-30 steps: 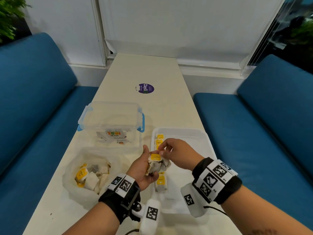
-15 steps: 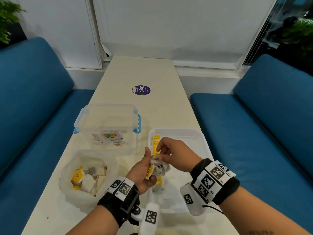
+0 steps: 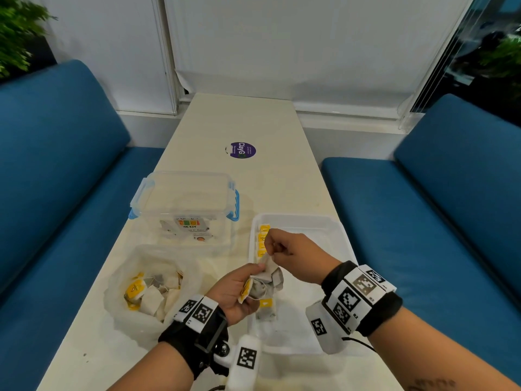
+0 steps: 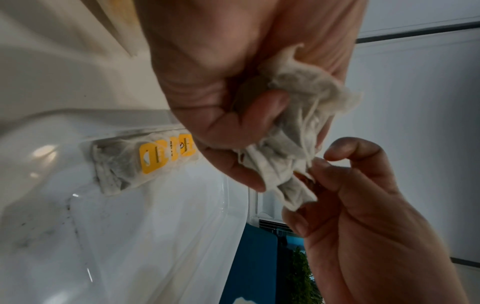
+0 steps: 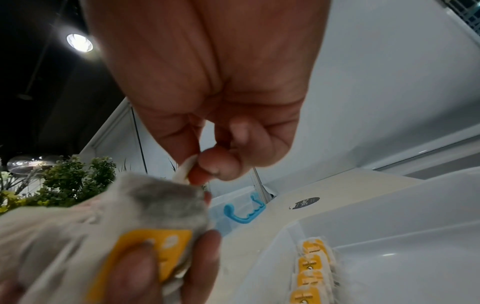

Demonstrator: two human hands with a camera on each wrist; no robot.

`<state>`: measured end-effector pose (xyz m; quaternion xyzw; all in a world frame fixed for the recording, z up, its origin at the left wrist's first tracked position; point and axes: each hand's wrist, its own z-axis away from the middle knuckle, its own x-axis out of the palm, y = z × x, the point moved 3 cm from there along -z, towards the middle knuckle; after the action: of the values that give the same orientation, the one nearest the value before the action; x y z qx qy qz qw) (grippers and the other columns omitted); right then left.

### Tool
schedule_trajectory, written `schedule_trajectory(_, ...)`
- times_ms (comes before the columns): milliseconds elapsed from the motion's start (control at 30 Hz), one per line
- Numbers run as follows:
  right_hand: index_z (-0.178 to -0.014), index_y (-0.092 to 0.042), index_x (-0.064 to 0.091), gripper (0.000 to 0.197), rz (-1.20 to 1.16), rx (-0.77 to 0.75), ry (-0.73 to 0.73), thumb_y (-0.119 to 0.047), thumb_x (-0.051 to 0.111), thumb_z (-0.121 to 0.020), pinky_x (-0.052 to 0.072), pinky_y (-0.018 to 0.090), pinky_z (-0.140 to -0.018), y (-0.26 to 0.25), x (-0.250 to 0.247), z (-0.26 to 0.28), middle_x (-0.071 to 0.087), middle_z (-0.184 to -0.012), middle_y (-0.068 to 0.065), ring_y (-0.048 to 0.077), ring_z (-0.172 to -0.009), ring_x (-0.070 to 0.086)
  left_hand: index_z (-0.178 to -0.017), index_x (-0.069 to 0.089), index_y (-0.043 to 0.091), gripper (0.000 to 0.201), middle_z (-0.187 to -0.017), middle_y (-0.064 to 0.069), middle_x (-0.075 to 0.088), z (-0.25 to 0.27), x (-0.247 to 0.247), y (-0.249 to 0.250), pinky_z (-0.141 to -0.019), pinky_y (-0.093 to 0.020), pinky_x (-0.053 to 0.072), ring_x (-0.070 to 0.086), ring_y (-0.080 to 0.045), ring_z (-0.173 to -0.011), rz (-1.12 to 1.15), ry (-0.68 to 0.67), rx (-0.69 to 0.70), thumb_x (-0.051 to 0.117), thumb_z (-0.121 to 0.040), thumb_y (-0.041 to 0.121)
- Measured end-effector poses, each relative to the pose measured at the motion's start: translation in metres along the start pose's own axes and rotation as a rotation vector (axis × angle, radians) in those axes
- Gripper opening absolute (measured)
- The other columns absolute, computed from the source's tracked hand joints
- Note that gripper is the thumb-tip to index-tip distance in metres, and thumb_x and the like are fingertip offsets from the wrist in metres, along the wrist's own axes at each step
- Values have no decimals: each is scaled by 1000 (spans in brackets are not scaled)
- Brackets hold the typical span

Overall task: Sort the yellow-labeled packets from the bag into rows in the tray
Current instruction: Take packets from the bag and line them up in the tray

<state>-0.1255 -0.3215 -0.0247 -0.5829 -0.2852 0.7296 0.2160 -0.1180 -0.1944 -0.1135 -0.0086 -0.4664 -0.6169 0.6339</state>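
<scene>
Here the left hand has its grip curled round a bunch of packets above the tray, while the right hand pinches a corner of one between thumb and fingertip. A row of yellow-labeled packets lies along the tray's left wall; the bag sits left on the surface.

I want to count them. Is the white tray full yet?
Not full. The tray holds one row of packets along its left side; the rest shows bare.
</scene>
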Motion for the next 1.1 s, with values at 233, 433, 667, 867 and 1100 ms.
schedule_trajectory(233,-101,-13,71,40,130,-5,-59,7,40,-85,44,18,-80,-3,-6,0,61,-94,-6,7,-84,51,-81,67,2,16,-70,-11,59,10,7,4,-39,-17,44,57,-17,-50,19,-142,-59,60,-66,4)
schedule_trajectory(433,-97,-10,72,15,180,-36,60,-8,64,-84,44,22,-77,-3,-20,-2,63,-91,2,10,-81,52,-83,69,5,29,-55,-4,60,7,2,2,-33,-10,35,51,-10,-34,-62,18,-72,41,-86,4)
schedule_trajectory(667,-75,-19,63,11,69,140,226,-23,66,-85,35,19,-62,19,-27,1,50,-74,-14,1,-65,45,-89,70,8,23,-80,-9,61,-2,-16,8,-32,-11,32,54,-12,-46,18,163,-37,50,-78,8)
schedule_trajectory(867,-71,-18,56,19,115,323,-80,-13,60,-88,35,13,-47,22,-20,3,54,-63,-7,2,-52,51,-92,65,8,22,-78,-9,55,0,-17,15,-30,-8,29,44,-7,-34,88,176,-1,44,-87,9)
schedule_trajectory(1100,-74,-19,47,19,216,417,-377,-10,54,-90,34,17,-42,27,6,3,57,-58,-1,6,-40,44,-91,66,9,24,-76,-8,56,2,-21,15,-30,-8,28,42,-5,-35,104,173,10,43,-87,10)
